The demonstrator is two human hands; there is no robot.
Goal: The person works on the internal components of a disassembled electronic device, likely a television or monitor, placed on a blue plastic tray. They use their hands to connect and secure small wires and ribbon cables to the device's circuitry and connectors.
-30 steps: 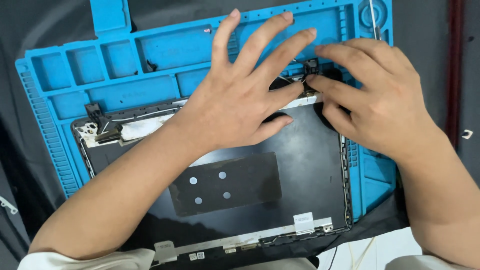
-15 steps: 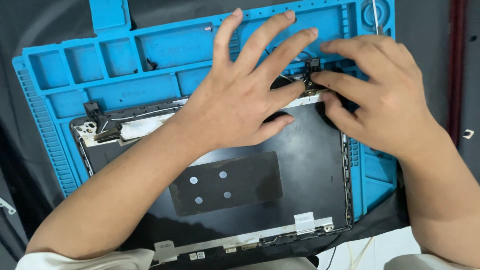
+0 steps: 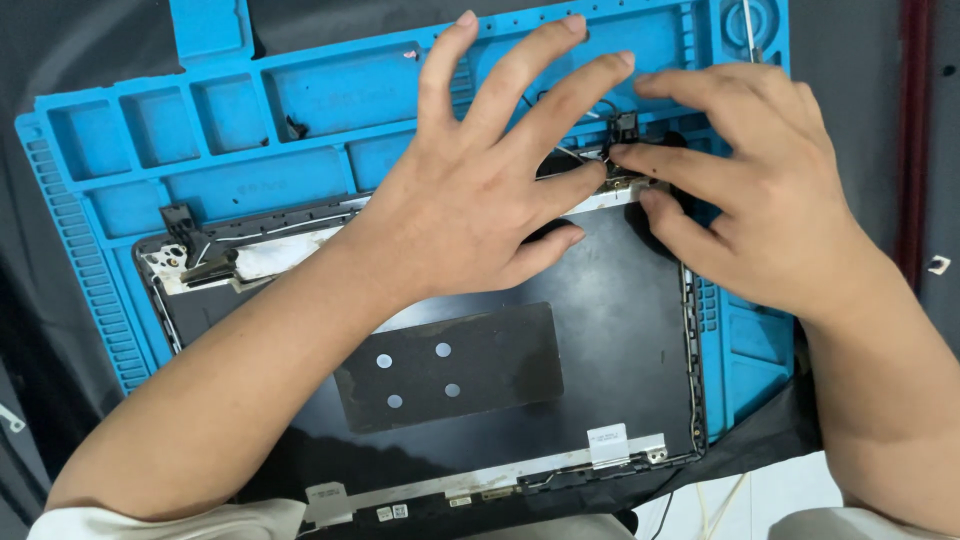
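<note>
A dark laptop lid shell (image 3: 610,340) lies inside-up on a blue silicone repair mat (image 3: 330,100). My left hand (image 3: 480,190) rests on the shell's upper edge, fingers spread, its lower fingers pressing near the right hinge (image 3: 625,130). My right hand (image 3: 740,190) comes in from the right, its fingertips touching the small black hinge part and the thin cables there. Whether either hand pinches a part is hidden by the fingers. A second hinge (image 3: 190,250) sits at the shell's upper left corner. A black rectangular pad (image 3: 450,365) with several pale dots is stuck to the shell's middle.
The mat has several shallow compartments along its top, one holding a small black piece (image 3: 296,127). A metal tool (image 3: 750,25) lies in the round tray at the mat's top right. Black cloth (image 3: 60,400) covers the table. A red strip (image 3: 912,140) runs down the right.
Both hands stay at the right hinge with only slight finger shifts. The view has moved a little.
</note>
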